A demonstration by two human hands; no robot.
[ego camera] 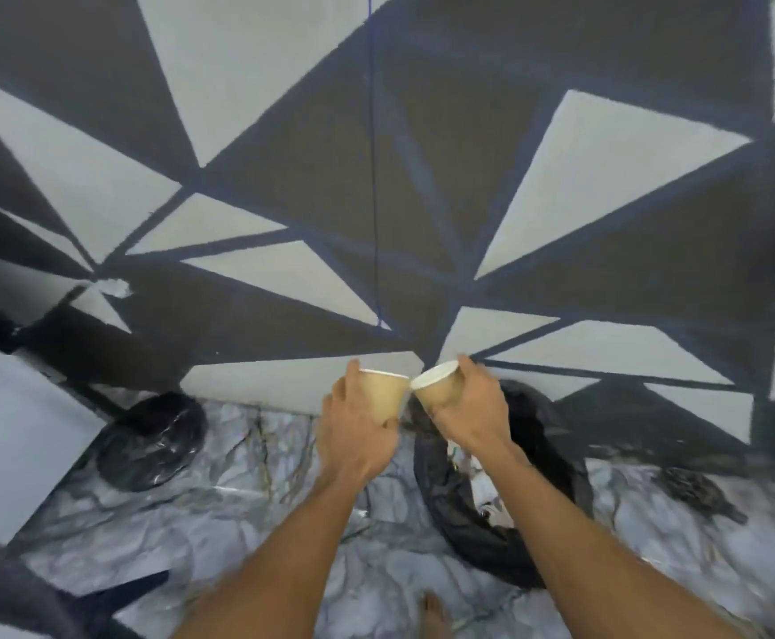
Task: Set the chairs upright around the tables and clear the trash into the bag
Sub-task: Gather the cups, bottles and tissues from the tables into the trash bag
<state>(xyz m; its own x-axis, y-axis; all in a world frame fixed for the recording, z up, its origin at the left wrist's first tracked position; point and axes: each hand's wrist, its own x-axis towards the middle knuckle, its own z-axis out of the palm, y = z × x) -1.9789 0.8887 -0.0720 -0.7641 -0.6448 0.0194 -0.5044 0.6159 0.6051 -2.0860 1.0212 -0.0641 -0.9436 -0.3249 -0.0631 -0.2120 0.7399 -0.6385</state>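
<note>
— Where are the hands?
— Left hand (358, 431) grips an upright paper cup (383, 401). Right hand (473, 408) grips a tilted paper cup (438, 385).
— The bag?
— The black bag (434, 481) lies open on the marble floor (238, 500), beneath the right hand.

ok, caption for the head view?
Left hand grips the upright cup, right hand the tilted cup, by the open black bag.
</note>
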